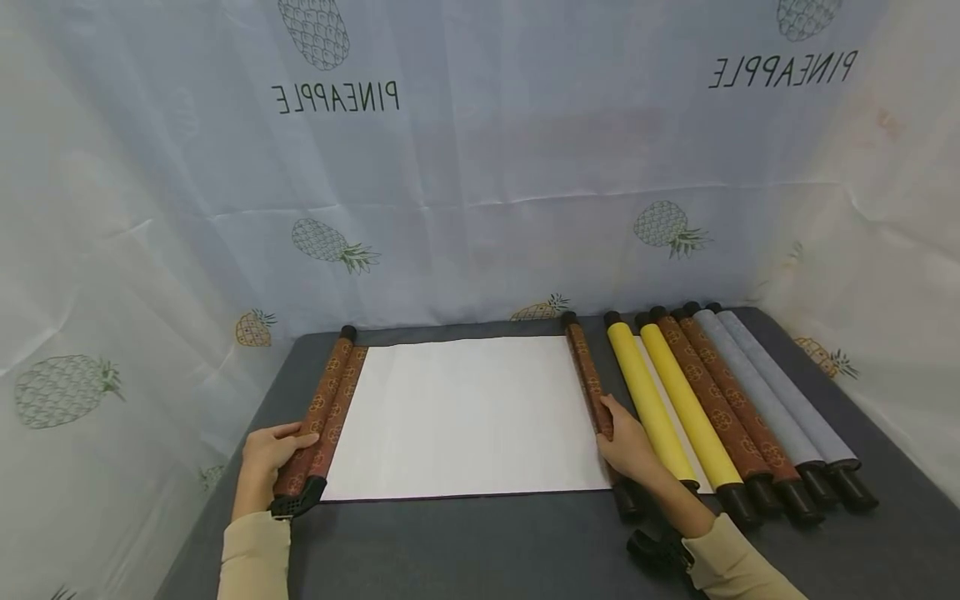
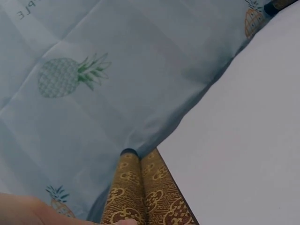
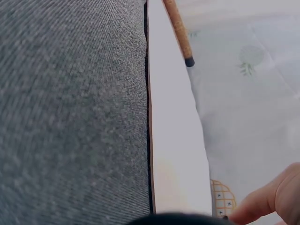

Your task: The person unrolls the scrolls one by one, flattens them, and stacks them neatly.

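A hanging scroll lies unrolled on the table, its white sheet blank and its ends covered in brown cloth with a gold pattern. My left hand grips the brown roller at the left end, low down near its black knob; in the left wrist view this roller runs along a flat brown band. At the other end, my right hand holds the thinner brown roller around its lower half. The right wrist view shows the white sheet edge-on, with part of the right hand at the corner.
Right of the scroll lie several rolled scrolls side by side: yellow, brown and grey, with black knobs. They sit close to my right forearm. A pineapple-print curtain hangs behind the dark grey table and along both sides.
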`<state>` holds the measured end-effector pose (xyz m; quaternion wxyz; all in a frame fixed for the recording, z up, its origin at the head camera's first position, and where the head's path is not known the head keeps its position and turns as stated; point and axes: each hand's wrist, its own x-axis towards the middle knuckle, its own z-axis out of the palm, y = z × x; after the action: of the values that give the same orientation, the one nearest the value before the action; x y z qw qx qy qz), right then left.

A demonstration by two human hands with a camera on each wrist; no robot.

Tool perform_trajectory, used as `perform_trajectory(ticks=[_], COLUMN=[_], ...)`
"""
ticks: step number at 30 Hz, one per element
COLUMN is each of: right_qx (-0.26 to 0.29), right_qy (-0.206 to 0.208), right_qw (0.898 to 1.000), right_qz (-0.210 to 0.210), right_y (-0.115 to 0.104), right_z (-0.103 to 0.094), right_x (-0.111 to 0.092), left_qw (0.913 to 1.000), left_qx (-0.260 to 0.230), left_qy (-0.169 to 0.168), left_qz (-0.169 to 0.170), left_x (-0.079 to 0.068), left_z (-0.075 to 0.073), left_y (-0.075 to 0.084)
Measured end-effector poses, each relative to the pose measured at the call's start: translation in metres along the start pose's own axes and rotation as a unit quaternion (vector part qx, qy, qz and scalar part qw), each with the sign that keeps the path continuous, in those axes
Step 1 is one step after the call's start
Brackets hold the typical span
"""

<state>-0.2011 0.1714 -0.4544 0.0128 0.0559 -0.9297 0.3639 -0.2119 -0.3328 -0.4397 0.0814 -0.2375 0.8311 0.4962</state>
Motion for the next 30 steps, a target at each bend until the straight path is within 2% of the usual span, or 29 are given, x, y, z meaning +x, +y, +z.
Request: perform_trajectory(ticks=[5, 20, 26, 30], right_qx=[0.001, -0.029, -0.029, -0.027], right_qy=[0.004, -0.043, -0.041, -0.037], right_qw=[1.000, 0.999, 0.999, 0.999], right_qz=[0.005, 0.010, 0.009, 0.013], right_y=[0.0018, 0.0011, 0.0014, 0.0035], right_z=[-0.0004, -0.0016, -0.0018, -0.0019], right_x=[-0.0001, 0.0029, 0.0027, 0.0025], left_qw=[0.9999, 1.0000, 0.9999, 0.9999], left_qx=[0.013, 0.002, -0.007, 0.004], left_qy=[0.004, 0.001, 0.007, 0.007], left_qz=[-0.002, -0.004, -0.008, -0.006], left_x=[0.0011, 0.0007, 0.0027, 0.0044], left_z=[-0.0010, -0.0038, -0.0045, -0.0054], left_y=[0.0001, -0.0018, -0.0036, -0.0043])
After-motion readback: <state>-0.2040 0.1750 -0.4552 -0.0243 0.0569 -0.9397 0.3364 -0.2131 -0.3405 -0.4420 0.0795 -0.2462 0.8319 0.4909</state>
